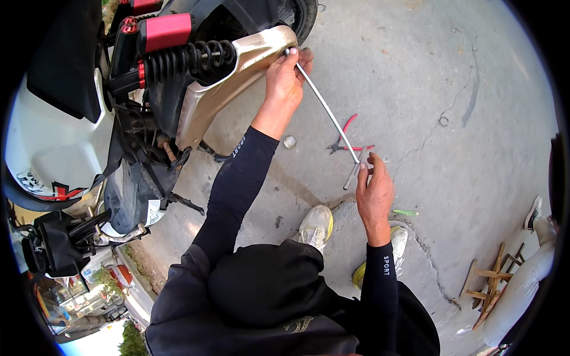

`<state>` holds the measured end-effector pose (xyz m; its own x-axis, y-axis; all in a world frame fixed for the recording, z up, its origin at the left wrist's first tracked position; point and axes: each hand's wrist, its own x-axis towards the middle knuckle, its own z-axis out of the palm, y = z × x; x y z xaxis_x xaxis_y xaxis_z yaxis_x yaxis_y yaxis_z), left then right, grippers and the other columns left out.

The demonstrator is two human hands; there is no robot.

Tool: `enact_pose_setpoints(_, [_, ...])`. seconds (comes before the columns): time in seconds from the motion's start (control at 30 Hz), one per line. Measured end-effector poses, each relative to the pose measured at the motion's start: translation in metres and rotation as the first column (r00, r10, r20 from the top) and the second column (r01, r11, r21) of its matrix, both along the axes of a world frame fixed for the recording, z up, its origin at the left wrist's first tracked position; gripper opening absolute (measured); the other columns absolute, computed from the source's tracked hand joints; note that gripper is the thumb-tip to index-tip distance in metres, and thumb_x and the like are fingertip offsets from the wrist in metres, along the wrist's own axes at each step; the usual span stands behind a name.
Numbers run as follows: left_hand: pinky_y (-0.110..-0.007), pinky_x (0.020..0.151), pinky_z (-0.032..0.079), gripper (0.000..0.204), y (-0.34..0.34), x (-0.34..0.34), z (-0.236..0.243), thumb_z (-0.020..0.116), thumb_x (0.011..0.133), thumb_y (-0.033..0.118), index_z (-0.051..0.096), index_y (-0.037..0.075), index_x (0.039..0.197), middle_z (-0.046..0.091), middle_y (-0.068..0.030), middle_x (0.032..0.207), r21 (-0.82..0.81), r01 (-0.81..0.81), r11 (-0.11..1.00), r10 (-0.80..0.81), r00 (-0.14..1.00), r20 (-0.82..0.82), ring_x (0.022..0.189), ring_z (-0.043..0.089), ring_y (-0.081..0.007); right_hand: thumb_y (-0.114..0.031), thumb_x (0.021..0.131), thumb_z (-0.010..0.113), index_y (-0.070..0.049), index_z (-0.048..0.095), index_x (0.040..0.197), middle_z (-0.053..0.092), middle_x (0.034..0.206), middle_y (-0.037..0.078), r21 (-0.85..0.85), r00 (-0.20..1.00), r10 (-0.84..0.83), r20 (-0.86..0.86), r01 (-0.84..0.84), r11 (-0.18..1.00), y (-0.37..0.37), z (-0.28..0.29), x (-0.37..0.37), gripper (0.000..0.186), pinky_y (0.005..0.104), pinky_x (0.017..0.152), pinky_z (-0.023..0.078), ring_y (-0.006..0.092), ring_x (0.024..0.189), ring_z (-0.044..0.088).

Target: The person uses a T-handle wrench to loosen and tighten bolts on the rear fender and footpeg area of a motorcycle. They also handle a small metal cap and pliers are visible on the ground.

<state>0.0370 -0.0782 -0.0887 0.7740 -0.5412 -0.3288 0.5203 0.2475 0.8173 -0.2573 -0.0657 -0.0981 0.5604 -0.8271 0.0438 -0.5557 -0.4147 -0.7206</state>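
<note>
A long silver T-handle wrench [323, 105] slants between my two hands. My left hand [284, 86] is closed round its far end, against the rear end of the scooter's gold side cover [222, 89]. The socket tip is hidden by my fingers and the cover. At the near end, my right hand [375, 193] pinches the wrench by its crossbar with thumb and curled fingers. Red-handled pliers [347, 146] lie on the ground just beyond the crossbar. Left of the wrench rests a small round metal cap or tin [290, 142].
The scooter [65, 136], with a black spring shock absorber [190, 61] and red canister [168, 32], fills the left side. My shoes [316, 225] stand on cracked concrete. A green strip [406, 212] lies near my right wrist. At right, another person's leg [522, 296] is beside a wooden stool [491, 282].
</note>
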Motion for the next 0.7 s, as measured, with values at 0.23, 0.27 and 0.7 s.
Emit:
enact_pose_setpoints(0.23, [-0.032, 0.081, 0.059, 0.017, 0.004, 0.001, -0.006, 0.058, 0.098, 0.011, 0.054, 0.001, 0.112, 0.067, -0.0134, 0.109, -0.045, 0.024, 0.999, -0.023, 1.000, 0.018, 0.103, 0.067, -0.0225, -0.031, 0.104, 0.047, 0.004, 0.061, 0.110, 0.071, 0.089, 0.016, 0.917, 0.771, -0.533, 0.348, -0.399, 0.022, -0.010, -0.002, 0.004, 0.038, 0.0312, 0.060, 0.054, 0.0208, 0.062, 0.066])
enact_pose_setpoints(0.27, [-0.031, 0.081, 0.059, 0.018, 0.007, 0.004, -0.006, 0.058, 0.098, 0.010, 0.054, 0.001, 0.112, 0.067, -0.0139, 0.110, -0.050, 0.023, 0.998, -0.023, 1.000, 0.011, 0.103, 0.067, -0.0229, -0.033, 0.104, 0.045, 0.004, 0.061, 0.108, 0.071, 0.087, 0.016, 0.934, 0.819, -0.467, 0.333, -0.356, 0.042, -0.011, 0.000, 0.004, 0.040, 0.0303, 0.059, 0.053, 0.0197, 0.061, 0.066])
enact_pose_setpoints(0.7, [-0.032, 0.084, 0.059, 0.020, 0.009, 0.004, -0.004, 0.055, 0.099, 0.008, 0.052, -0.002, 0.117, 0.065, -0.0164, 0.115, -0.046, 0.026, 0.999, -0.026, 1.000, -0.002, 0.107, 0.065, -0.0254, -0.043, 0.105, 0.041, 0.004, 0.063, 0.098, 0.069, 0.073, 0.016, 0.941, 0.797, -0.508, 0.325, -0.325, 0.092, -0.003, -0.003, -0.001, 0.052, 0.0299, 0.060, 0.055, 0.0197, 0.064, 0.068])
